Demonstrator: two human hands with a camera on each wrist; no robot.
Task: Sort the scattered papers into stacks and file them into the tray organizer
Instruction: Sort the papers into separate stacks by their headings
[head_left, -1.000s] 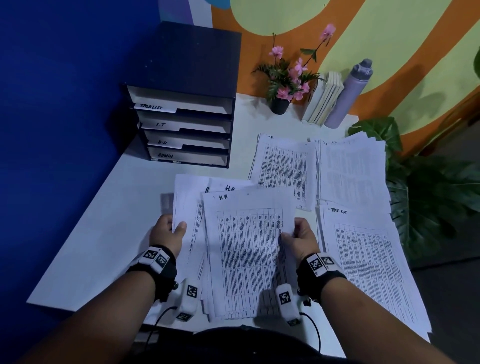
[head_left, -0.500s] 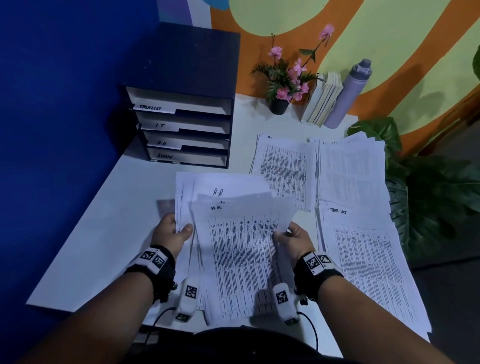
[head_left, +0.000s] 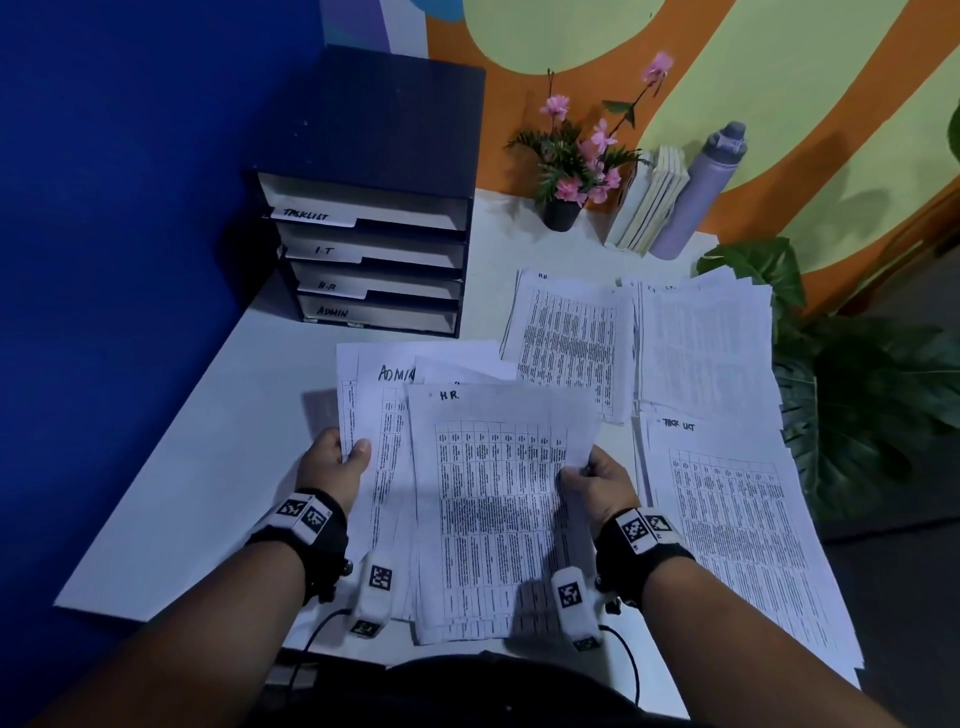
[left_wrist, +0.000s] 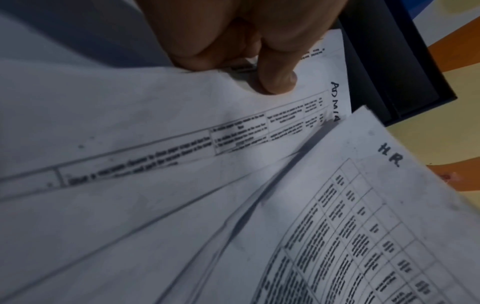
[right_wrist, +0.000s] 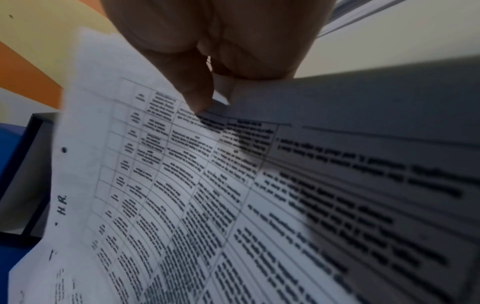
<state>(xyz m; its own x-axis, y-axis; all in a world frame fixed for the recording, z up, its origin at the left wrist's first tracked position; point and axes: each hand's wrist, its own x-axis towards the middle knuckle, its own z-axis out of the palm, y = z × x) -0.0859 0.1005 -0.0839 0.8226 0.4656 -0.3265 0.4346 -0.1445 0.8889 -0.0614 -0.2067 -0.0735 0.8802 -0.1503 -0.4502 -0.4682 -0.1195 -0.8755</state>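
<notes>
I hold a fanned bundle of printed sheets over the near edge of the white table (head_left: 171, 467). My right hand (head_left: 589, 475) pinches the right edge of the top sheet marked "H.R." (head_left: 498, 519), thumb on its face (right_wrist: 194, 96). My left hand (head_left: 337, 460) grips the left edge of the sheets beneath, where one marked "ADMIN" (head_left: 374, 395) shows, thumb pressing on top (left_wrist: 278, 82). The dark tray organizer (head_left: 374, 171) stands at the back left with slots labelled TASKLIST, I.T, H.R and ADMIN. Sorted stacks lie at right: an H.R stack (head_left: 569, 338), an I.T stack (head_left: 706, 343) and a TASK LIST stack (head_left: 737, 530).
A potted pink flower (head_left: 571, 171), leaning books (head_left: 649, 202) and a lilac bottle (head_left: 701, 192) stand against the back wall. A large green plant (head_left: 857, 395) sits beyond the table's right edge. A blue wall (head_left: 119, 208) borders the left side.
The top H.R. sheet has slid right and toward me, away from the sheets in my left hand, uncovering the ADMIN sheet. Both hands keep their grips.
</notes>
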